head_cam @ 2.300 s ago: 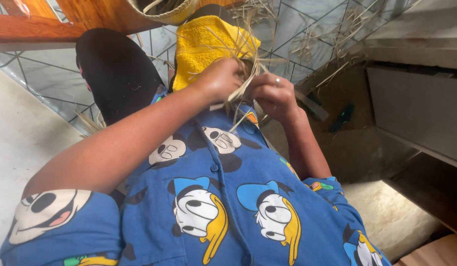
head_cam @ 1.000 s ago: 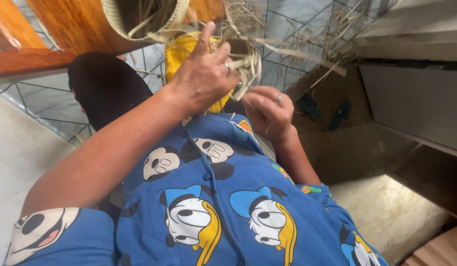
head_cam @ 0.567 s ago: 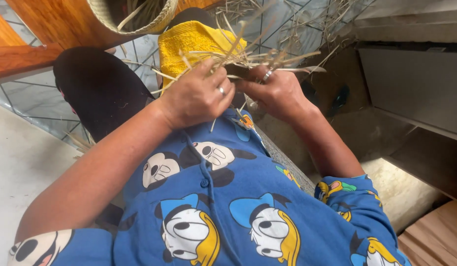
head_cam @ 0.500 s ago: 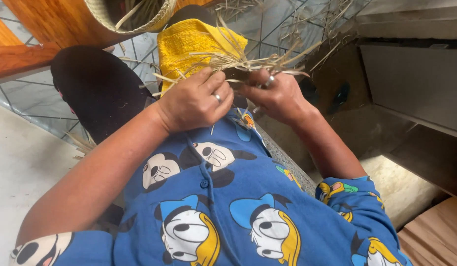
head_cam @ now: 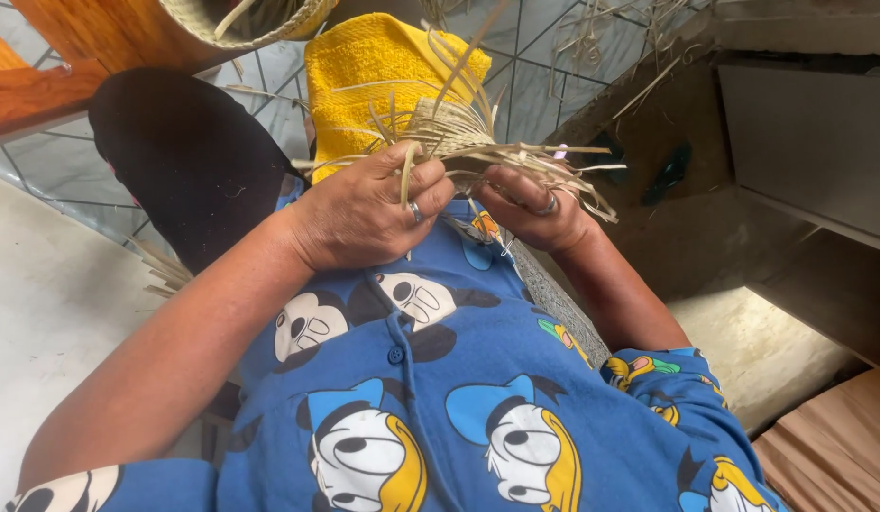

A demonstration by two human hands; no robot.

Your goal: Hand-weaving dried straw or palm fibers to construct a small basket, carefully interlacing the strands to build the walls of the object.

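A small woven piece of pale straw (head_cam: 449, 128), with many loose strands sticking out, is held above my lap. My left hand (head_cam: 369, 209) grips its near left side, fingers curled around several strands. My right hand (head_cam: 530, 204) holds the right side, thumb pressed on strands that fan out to the right. A yellow towel (head_cam: 364, 66) lies over my knee just behind the weaving. I wear a blue top with cartoon prints (head_cam: 440, 379) and dark trousers (head_cam: 184, 161).
A woven straw basket (head_cam: 260, 14) sits at the top by an orange wooden piece (head_cam: 70, 66). Loose straw lies on the tiled floor (head_cam: 592, 38). A grey step and ledge (head_cam: 800, 142) rise at the right. Pale concrete (head_cam: 42, 303) is at the left.
My left hand came down from a raised position and closed on the weaving beside my right hand. Both hands now hold the piece together, closer to my lap.
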